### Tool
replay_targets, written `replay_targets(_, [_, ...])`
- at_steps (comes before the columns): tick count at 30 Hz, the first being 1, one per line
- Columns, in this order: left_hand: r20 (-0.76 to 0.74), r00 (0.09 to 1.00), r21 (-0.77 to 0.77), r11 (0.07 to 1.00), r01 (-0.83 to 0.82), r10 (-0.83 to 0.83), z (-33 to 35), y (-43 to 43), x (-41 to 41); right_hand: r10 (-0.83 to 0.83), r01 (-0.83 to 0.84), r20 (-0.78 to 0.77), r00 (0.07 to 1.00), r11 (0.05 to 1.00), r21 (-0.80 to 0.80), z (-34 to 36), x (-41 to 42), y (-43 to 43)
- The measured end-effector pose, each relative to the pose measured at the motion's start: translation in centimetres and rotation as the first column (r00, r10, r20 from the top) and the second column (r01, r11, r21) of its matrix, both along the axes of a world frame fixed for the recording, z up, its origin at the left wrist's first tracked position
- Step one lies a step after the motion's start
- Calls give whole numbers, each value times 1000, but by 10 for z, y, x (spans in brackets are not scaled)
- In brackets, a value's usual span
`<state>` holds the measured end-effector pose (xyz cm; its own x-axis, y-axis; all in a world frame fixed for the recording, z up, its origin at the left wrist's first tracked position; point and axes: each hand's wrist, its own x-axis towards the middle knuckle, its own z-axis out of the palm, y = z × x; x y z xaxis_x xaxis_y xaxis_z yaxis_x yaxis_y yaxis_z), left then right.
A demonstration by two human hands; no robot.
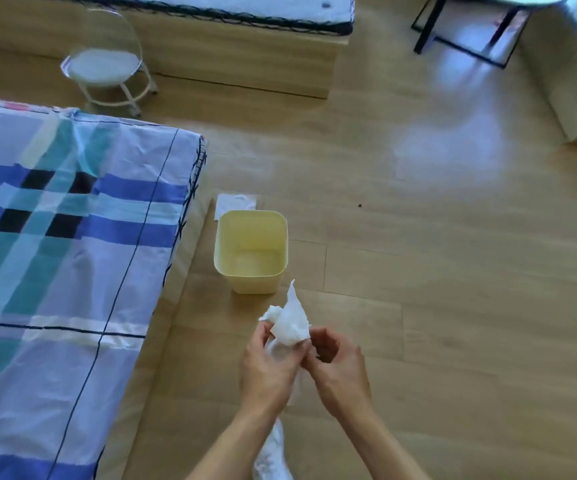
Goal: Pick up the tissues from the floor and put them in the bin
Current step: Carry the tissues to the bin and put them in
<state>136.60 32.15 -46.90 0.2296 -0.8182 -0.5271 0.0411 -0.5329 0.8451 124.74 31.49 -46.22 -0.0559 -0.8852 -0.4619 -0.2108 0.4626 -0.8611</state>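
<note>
Both hands, the left hand (268, 370) and the right hand (337, 367), pinch a crumpled white tissue (289, 323) between them, just short of the pale yellow bin (250, 220) on the wooden floor (418, 271). Another flat tissue (235, 203) lies behind the bin, touching its far rim. The bed (72, 237) with its plaid sheet flanks the bin on the left, a white stool (105, 72) well beyond.

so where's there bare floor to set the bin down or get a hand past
Widest bare floor: right of the bin, toward the black table frame. Crowded left: bin near the bed, flat tissue behind it. Both hands hold crumpled tissue in front.
</note>
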Motion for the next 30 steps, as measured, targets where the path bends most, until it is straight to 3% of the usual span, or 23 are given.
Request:
replay_targets(7, [26,998,14,998,61,-61,10,-96,-16,25,-25,-3,1000,996,84,19,-29,-98])
replay_targets(14, [97,995,12,1000,23,-24,39,-198,-32,89,-93,31,996,985,144,48,-46,-210])
replay_targets(21, [104,965,58,968,-245,239,12,-308,-34,285,-298,99,953,943,147,12,-34,-350])
replay_targets(30, [70,832,24,833,-553,551,2,-407,-17,649,-644,15,761,752,139,4,1,-478])
